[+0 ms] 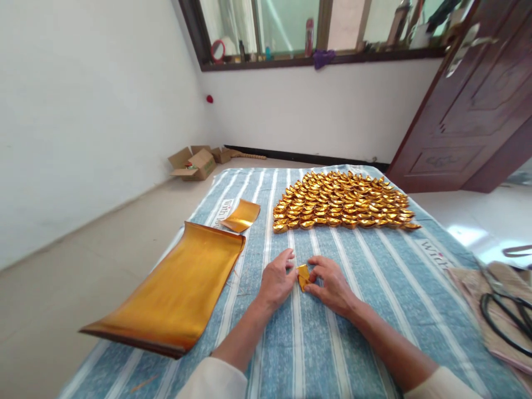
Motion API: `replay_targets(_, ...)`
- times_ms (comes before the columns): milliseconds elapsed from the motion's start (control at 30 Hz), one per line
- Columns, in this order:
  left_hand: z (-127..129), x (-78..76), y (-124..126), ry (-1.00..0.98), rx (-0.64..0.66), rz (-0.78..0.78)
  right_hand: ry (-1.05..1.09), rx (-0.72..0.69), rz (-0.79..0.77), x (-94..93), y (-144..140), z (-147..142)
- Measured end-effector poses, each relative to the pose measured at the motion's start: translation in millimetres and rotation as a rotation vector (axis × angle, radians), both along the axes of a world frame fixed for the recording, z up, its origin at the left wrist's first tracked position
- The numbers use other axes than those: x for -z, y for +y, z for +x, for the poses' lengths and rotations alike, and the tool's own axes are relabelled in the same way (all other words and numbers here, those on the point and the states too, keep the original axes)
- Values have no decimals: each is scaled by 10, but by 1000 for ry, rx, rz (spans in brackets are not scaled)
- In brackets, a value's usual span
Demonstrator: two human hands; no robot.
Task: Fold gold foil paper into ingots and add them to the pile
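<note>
Where sheets are stacked: at far left, a thick pile of large, glossy gold rectangular sheets is left flat, so much material seems unused.
Small sheet: just beyond the pile, a small, curled gold rectangle is laid, also unfolded.
Left hand: on the left hand, thumb and forefinger are spread apart, one tip brought to the left edge of a small, shiny, folded gold piece; whether it presses cannot be told.
Piece in work: it is held between both hands, low over a blue-and-white striped cloth; it is judged only partly shaped.
Right hand: by the right hand, the piece's right side is pinched between thumb and forefinger.
Finished rows: beyond the hands, many glossy gold boat-shaped pieces are set close together; these appear fully folded.
Scissors: at far right, black-handled scissors are rested, apparently unused at this moment.
</note>
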State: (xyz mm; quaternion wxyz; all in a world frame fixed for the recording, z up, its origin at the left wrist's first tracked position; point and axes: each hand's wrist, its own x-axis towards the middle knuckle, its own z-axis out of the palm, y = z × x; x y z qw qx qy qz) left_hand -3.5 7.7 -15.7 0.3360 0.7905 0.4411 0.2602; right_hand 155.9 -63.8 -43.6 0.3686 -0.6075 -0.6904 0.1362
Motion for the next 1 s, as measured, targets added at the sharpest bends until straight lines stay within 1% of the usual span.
replay_targets(100,-5,-40,28,185,7,138,13,6,1,15,1,-11)
replay_targets(167,7,-73,38,237,46,156,18,12,6,23,2,-24)
replay_targets(300,37,-109,84,161,105,1,38,25,3,20,-4,-51)
replay_targets(367,43,-98,118,115,104,-70,58,25,-21,2,-10,-56)
replay_targets(467,34,-80,151,78,81,-137,110,2,-74,-66,-12,-42)
replay_targets(533,17,-99,155,4,67,-265,167,-44,-105,-140,4,-20)
replay_targets(633,-15,-169,149,-152,61,-511,302,-135,-144,-264,73,13)
replay_targets(667,-24,-190,150,-186,54,-560,341,-159,-152,-300,107,21)
replay_targets(733,-38,-209,158,-205,16,-569,368,-190,-153,-349,183,29)
replay_targets(867,-38,-154,186,-149,-109,-457,357,-292,-124,-347,300,24)
replay_targets(933,-28,-129,194,-121,-156,-468,357,-328,-78,-321,315,18)
replay_targets(1000,-20,-133,194,-126,-194,-523,340,-339,-7,-299,302,12)
